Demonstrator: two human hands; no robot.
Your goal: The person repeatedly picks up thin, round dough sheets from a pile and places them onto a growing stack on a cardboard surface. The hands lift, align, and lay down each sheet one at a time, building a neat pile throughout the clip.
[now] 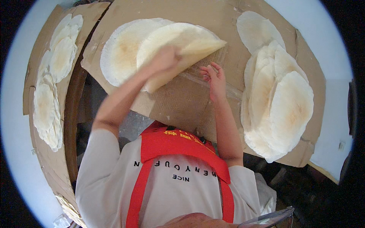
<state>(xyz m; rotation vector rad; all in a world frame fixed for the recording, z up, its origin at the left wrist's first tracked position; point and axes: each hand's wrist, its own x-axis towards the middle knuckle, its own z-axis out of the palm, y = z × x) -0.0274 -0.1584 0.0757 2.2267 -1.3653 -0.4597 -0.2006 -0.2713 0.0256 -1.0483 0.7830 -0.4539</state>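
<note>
Two large, thin round flatbreads overlap on brown cardboard before me. The left flatbread point(118, 54) lies flat, with a browned middle. The right flatbread point(196, 38) partly covers it and is folded over along its near side, with a straight slanting edge. My left hand point(166, 59), blurred, is closed at the folded part of this flatbread, its fingertips partly hidden. Beyond the slanting edge, my right hand point(213, 75) is above the cardboard with fingers loosely bent and apart, holding nothing.
A pile of flatbreads point(291, 114) lies on the cardboard point(182, 105) at right, with a single flatbread point(258, 30) at its far end. More flatbreads point(47, 102) lie on separate cardboard point(92, 8) at left, across a dark gap. A red apron point(182, 146) is against the near edge.
</note>
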